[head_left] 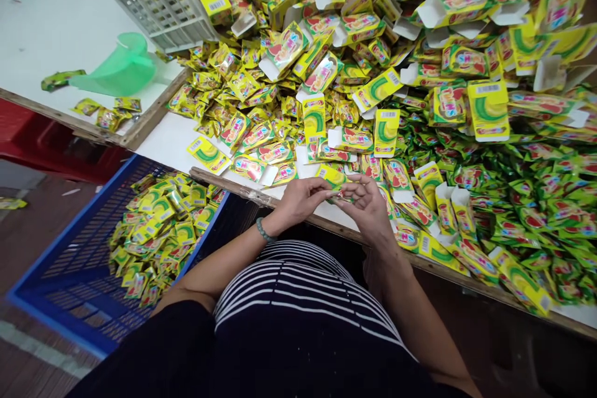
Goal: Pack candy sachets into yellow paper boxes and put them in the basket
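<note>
The left hand (298, 202) and the right hand (370, 211) meet over the front edge of the bench (163, 140), with a small yellow-green box (330, 175) between them. The left grip is nearly closed, thumb and fingers pinching the box at its left end; the right grip is looser, fingers curled and thumb at the right end, and its exact contact is partly hidden. A beaded bracelet (265, 231) circles the left wrist. Just beyond the hands, loose boxes (254, 168) lie flat along the edge, some with flaps up. Behind them spreads a heap of yellow packets (228, 84), and to the right a heap of green packets (536, 199). Open cartons (457, 9) pile up at the back, many showing white insides. At the upper left a white basket (153, 3) stands tilted near a green scoop (124, 71), which rests on a wood-rimmed white board (35, 28). Below, left of the person, a blue crate (51, 280) holds a mound of filled-looking packs (158, 236).
</note>
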Action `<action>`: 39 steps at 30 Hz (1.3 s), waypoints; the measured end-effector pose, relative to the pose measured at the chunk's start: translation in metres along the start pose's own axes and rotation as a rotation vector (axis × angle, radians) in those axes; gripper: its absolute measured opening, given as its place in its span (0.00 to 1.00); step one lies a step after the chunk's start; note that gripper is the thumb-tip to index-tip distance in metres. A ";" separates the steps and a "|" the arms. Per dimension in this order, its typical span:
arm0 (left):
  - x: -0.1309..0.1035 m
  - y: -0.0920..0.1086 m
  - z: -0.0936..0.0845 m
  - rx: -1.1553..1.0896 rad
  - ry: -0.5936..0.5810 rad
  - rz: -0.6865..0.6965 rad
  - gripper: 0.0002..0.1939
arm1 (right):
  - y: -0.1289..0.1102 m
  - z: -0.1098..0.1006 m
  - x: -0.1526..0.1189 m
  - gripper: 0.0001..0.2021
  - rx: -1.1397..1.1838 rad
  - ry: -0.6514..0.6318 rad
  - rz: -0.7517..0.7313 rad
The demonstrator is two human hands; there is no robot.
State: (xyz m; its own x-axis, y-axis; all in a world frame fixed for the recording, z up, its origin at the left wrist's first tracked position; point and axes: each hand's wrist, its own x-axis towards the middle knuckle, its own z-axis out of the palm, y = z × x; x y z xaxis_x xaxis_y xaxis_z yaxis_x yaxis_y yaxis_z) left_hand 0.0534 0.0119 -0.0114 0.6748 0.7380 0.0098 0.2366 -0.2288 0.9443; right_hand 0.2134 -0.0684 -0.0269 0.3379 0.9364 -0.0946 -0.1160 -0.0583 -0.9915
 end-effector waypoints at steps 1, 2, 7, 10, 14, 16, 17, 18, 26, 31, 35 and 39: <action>0.000 0.000 0.000 -0.022 0.036 0.016 0.13 | -0.001 -0.001 0.000 0.24 0.023 -0.024 0.051; -0.001 0.000 0.000 -0.032 0.064 0.035 0.12 | -0.001 -0.003 0.001 0.21 0.030 -0.043 0.099; -0.004 -0.004 0.000 -0.054 0.112 0.053 0.07 | 0.007 -0.002 0.000 0.13 -0.032 -0.031 0.131; -0.002 -0.009 0.002 -0.138 0.125 -0.042 0.11 | 0.006 0.006 -0.001 0.13 0.023 0.017 0.076; 0.002 -0.012 0.009 -0.398 0.066 -0.085 0.17 | 0.002 0.017 0.001 0.11 0.069 0.074 0.050; 0.003 -0.012 0.012 -0.495 0.074 -0.104 0.19 | 0.002 0.020 0.002 0.10 0.070 0.099 0.049; 0.003 -0.012 0.013 -0.513 0.086 -0.122 0.19 | 0.002 0.020 0.003 0.09 0.066 0.109 0.047; 0.003 -0.012 0.013 -0.513 0.085 -0.144 0.19 | 0.003 0.020 0.003 0.09 0.060 0.118 0.043; 0.005 -0.013 0.006 -0.588 0.107 -0.240 0.22 | 0.001 0.011 0.005 0.19 -0.065 0.094 0.101; 0.006 -0.011 0.011 -0.690 0.057 -0.298 0.23 | 0.003 0.014 0.008 0.18 -0.004 0.038 0.158; 0.003 -0.008 0.014 -0.818 0.028 -0.359 0.24 | 0.001 0.014 0.009 0.17 -0.006 0.008 0.145; 0.000 -0.009 0.012 -1.003 0.016 -0.411 0.26 | -0.004 0.013 0.004 0.16 0.060 0.015 0.165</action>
State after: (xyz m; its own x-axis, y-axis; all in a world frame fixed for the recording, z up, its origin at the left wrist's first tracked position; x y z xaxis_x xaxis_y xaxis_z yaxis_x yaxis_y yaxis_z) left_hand 0.0603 0.0062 -0.0235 0.6634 0.6498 -0.3710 -0.2419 0.6555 0.7154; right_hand 0.2026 -0.0596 -0.0225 0.3238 0.9103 -0.2577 -0.2264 -0.1899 -0.9553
